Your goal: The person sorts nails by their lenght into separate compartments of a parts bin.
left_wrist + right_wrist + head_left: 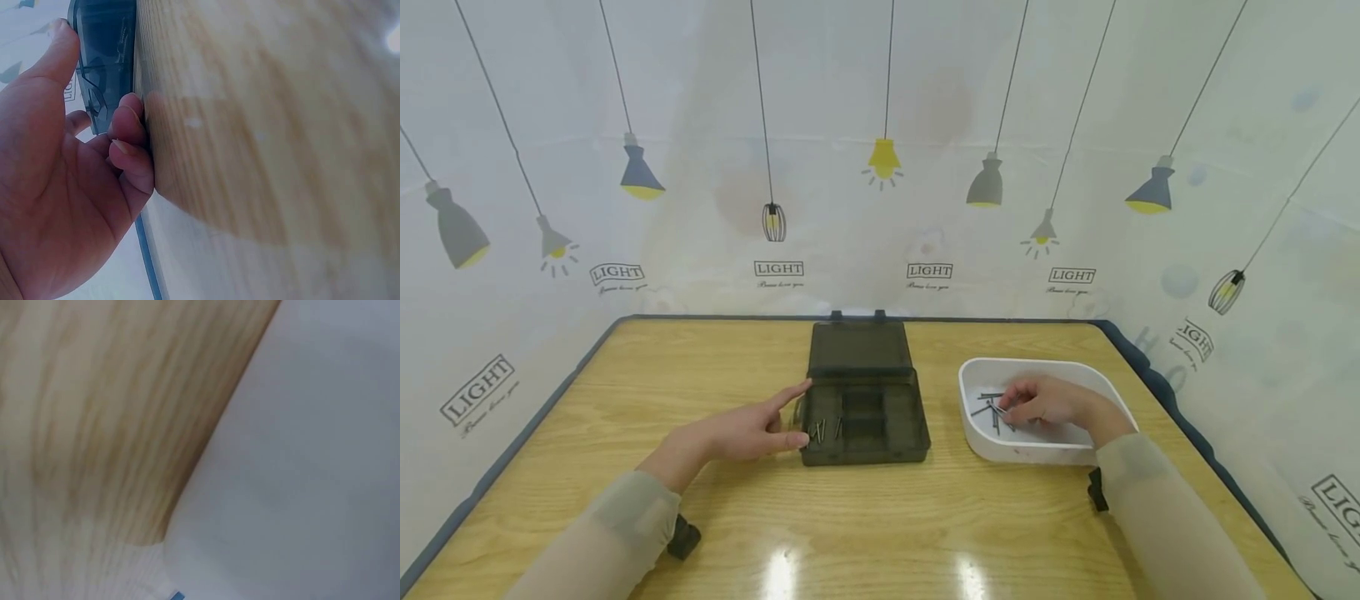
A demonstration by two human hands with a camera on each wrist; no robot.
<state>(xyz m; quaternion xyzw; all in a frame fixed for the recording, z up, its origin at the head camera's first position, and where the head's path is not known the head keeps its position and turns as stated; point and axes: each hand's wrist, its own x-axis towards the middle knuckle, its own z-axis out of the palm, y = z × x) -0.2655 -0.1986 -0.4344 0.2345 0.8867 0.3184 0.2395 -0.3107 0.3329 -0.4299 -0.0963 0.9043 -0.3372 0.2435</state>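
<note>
A dark, see-through plastic box (902, 425) lies with its lid (859, 344) laid back, a few thin metal nails (820, 430) in its left compartments. My left hand (737, 432) touches the box's left side, index finger and thumb spread along the edge. In the left wrist view, the thumb of the left hand (56, 156) reaches the box (107, 56) while the other fingers curl loosely by the table. My right hand (1048, 402) reaches into a white tray (1030, 452), its thumb and fingertips pinching a thin metal nail (997, 408) among several others.
The wooden table (880, 517) has its back edge against a white curtain (850, 250) printed with lamps. In the right wrist view the tray's outer wall (300, 456) fills the right side, beside the table (94, 425); the right hand is out of that view.
</note>
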